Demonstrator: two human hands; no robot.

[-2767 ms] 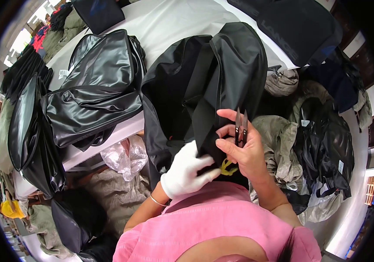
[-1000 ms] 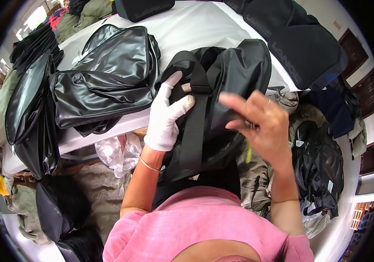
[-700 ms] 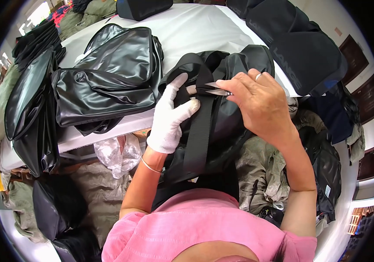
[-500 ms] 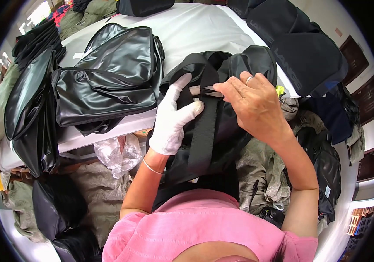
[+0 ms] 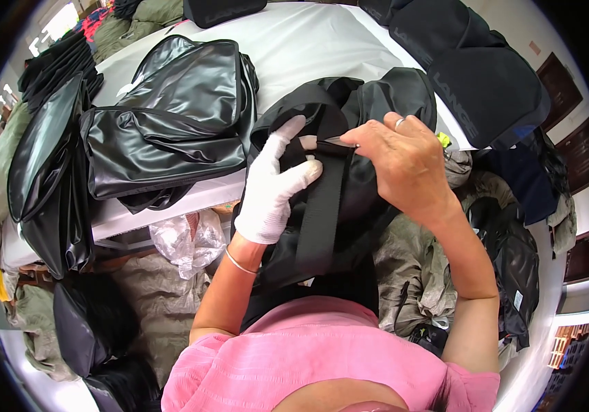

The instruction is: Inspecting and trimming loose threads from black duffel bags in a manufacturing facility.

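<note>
A black bag (image 5: 359,192) rests against the table edge in front of me, with a wide black webbing strap (image 5: 320,216) running down its front. My left hand (image 5: 272,185), in a white glove with some bare fingertips, grips the bag at the strap, its thumb below the strap's upper end. Other fingers of that hand are partly hidden behind the fabric. My right hand (image 5: 408,161), bare with a ring, is closed on a small pointed metal tool that looks like thread snips (image 5: 339,143). Its tip lies at the strap beside the left fingertips.
Glossy black bags (image 5: 171,117) lie on the white table (image 5: 301,38) to the left. Matte black bags (image 5: 486,89) are stacked at the far right. A clear plastic bag (image 5: 188,240) hangs below the table edge. Grey-green cloth (image 5: 411,268) is heaped at lower right.
My right hand has moved slightly right with the snips, whose blades sit a little farther from the left fingers. My left hand keeps its grip on the bag.
</note>
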